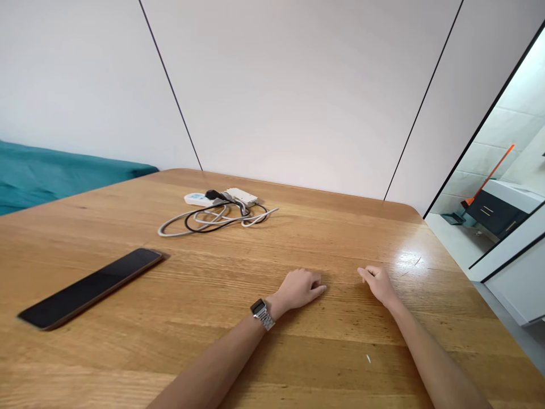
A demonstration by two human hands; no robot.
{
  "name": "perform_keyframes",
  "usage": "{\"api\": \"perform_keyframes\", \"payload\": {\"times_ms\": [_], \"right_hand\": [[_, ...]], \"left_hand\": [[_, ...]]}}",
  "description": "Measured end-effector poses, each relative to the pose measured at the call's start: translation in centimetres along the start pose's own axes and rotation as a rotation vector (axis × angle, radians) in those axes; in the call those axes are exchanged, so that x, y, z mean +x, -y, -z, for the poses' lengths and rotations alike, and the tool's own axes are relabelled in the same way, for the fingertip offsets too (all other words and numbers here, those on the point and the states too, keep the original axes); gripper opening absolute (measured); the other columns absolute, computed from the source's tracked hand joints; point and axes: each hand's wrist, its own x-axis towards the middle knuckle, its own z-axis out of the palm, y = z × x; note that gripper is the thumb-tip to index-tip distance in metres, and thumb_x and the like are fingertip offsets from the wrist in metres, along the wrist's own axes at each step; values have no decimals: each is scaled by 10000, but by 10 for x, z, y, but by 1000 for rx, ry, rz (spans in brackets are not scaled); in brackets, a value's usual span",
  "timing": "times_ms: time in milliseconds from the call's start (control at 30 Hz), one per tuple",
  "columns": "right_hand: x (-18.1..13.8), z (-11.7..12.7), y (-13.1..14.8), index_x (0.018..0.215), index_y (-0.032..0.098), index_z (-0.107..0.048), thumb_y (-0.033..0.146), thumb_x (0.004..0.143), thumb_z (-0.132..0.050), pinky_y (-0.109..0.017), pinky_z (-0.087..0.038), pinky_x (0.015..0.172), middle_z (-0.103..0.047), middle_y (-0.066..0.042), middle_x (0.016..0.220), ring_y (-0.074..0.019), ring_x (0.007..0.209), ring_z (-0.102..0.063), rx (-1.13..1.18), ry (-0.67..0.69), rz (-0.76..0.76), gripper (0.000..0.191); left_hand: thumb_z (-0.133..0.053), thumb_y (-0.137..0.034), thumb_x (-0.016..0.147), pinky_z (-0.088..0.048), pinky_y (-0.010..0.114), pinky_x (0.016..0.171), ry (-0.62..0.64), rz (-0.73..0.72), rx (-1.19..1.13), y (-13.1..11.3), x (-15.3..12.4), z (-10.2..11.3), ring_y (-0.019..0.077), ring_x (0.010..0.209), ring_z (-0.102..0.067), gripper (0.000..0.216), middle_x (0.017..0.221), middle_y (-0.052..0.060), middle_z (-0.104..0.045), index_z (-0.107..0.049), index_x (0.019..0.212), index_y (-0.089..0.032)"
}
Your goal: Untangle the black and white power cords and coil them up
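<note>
My left grip (301, 288), a silver watch (262, 314) at its wrist, is just below the centre of the frame over the wooden surface (332, 335), fingers curled inward, thumb extended. My right grip (378, 283), right of centre, is folded into a loose fist. Nearest my left, tangled cables (244, 210) lie beside a white box (242, 196), upper left of centre. A dark-screened device (91, 289) lies at lower left.
</note>
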Motion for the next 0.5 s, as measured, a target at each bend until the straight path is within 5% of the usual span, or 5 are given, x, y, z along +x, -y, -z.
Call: {"api": "perform_keyframes", "payload": {"times_ms": [500], "right_hand": [[-5,-7,8,467,208,-382,520,814,-527,-254,-251,511,-372,42,467,-99,494,-348,-125,121,41,489]], "left_hand": [[-518,-432,881,-324,275,602,-35,41,-92,1,5,-3,201,702,-624,306,740,48,-694,-647,716,-209]]}}
